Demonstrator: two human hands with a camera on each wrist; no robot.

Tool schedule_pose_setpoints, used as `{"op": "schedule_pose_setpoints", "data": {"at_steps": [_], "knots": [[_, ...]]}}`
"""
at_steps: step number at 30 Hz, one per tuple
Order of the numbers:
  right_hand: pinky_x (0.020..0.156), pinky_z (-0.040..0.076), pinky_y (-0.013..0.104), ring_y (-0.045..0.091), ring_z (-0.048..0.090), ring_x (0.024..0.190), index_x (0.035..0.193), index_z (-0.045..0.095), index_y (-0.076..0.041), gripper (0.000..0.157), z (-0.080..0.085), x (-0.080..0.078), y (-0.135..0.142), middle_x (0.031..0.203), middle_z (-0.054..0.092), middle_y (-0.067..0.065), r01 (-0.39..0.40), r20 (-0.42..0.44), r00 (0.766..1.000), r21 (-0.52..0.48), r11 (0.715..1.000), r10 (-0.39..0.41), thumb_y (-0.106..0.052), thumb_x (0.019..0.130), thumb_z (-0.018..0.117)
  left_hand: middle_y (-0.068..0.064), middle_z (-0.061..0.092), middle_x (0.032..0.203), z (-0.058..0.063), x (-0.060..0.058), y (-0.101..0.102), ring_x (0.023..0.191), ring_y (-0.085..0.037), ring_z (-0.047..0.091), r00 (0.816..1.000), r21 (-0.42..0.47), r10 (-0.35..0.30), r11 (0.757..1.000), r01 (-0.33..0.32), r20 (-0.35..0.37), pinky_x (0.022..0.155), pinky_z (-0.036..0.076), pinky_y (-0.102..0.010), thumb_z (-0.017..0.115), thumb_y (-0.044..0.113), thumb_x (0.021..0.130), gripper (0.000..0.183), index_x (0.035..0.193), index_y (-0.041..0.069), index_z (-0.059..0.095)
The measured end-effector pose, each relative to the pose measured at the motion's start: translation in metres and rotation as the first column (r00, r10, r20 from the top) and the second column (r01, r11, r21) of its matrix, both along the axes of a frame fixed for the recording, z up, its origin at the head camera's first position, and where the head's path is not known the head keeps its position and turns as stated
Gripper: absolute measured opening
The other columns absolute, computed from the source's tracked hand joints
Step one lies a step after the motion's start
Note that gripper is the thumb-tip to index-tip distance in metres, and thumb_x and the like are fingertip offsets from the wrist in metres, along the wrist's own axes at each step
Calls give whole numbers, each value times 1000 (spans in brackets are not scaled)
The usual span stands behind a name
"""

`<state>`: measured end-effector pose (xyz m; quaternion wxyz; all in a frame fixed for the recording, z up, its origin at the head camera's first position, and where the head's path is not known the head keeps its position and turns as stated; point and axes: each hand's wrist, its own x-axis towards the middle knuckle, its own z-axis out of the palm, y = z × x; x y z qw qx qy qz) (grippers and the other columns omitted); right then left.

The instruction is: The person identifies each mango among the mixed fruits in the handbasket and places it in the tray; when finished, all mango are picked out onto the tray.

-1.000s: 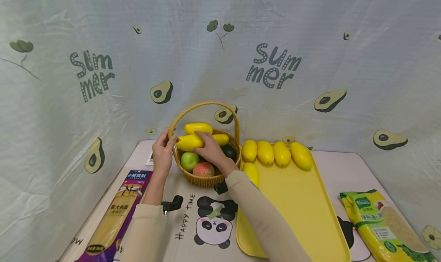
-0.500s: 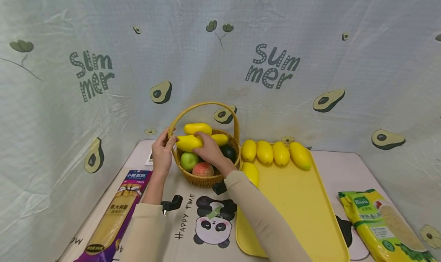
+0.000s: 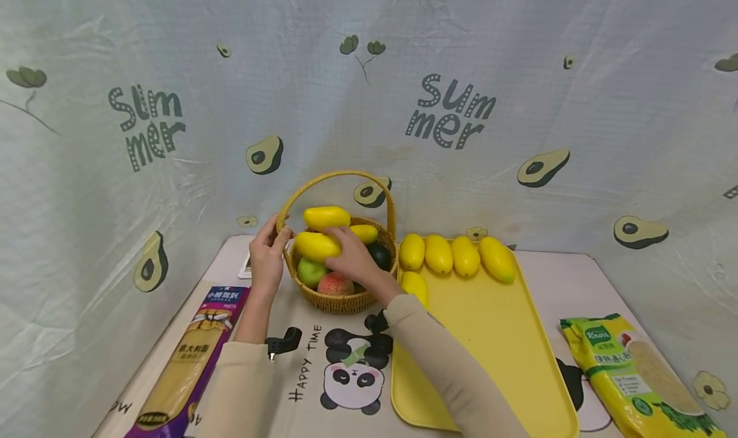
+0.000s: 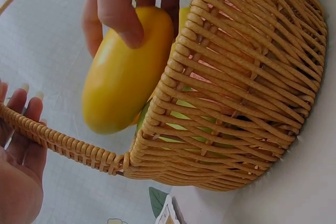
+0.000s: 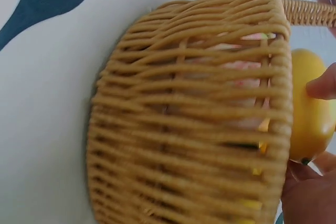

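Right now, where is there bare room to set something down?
The yellow tray is bare between its far row of yellow fruits and the right sleeve. So is the tabletop between the left sleeve and tray. The basket is crowded, with fruit and the right hand.

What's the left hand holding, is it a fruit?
No, the left hand holds the handle, while the right hand grips a yellow fruit.

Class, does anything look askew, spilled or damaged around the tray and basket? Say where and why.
The rightmost yellow fruit in the back row on the yellow tray looks slightly askew: it slants, while its three neighbours lie nearly parallel. No spill or damage shows there or at the basket.
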<state>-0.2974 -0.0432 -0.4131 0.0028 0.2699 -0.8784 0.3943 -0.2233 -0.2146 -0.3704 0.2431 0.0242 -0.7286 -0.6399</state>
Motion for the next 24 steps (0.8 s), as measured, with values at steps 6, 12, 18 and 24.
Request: {"op": "schedule_pose_setpoints", "data": {"at_steps": [6,12,18,24], "knots": [[94,46,39,18,54,115,144,47,-26,64,-3,1,12,143,53,-2,4,10,1000,45,999,-5,-23,83,63,-30,60,111,-2,0,-1,97,-11,58,1000,8,-8,1000,8,-11,95,42,-20,51,16,104,36,137,4,57],[95,47,38,18,55,114,142,50,-23,62,0,2,27,141,55,0,-22,-25,999,98,995,24,-23,81,63,-26,61,107,-4,1,-1,94,-7,59,1000,9,-13,1000,13,-17,95,42,-21,52,15,103,35,136,3,57],[102,45,41,19,53,124,143,51,-20,61,1,5,44,144,54,0,-43,-40,998,122,992,48,-24,83,64,-24,62,107,-3,0,0,95,-7,59,1000,1,1,1000,-1,-1,97,40,-23,51,14,104,35,136,3,57],[106,45,42,19,52,129,144,51,-24,62,-3,6,57,147,52,-3,-26,-71,997,169,985,39,-30,84,66,-20,64,105,-16,-12,-5,95,-7,58,1000,13,6,1000,-6,-14,98,40,-24,52,16,103,34,136,8,59]]}}
